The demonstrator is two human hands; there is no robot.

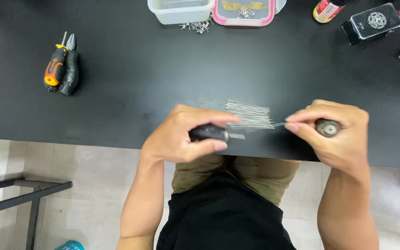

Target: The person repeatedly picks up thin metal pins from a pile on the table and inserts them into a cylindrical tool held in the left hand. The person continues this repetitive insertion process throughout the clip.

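Wire bundle [251,115] lay at the near table edge [116,92], fanned flat between both hands, likely for easy picking. Left hand [186,134] gripped a dark-handled tool [209,133]; right hand [334,132] pinched a thin metal piece [279,124] and cupped a round knob [328,128]. Tool tip blurred, knob mostly hidden by fingers.

Both forearms rise from six o'clock, bare, elbows tucked near the torso. The left hand [181,134] is curled, knuckles toward eleven o'clock, thumb pointing to three o'clock and fingers wrapped closed. The right hand [336,132] is clenched too, index finger and thumb apparently pinched toward nine o'clock; blur hides the exact contact.
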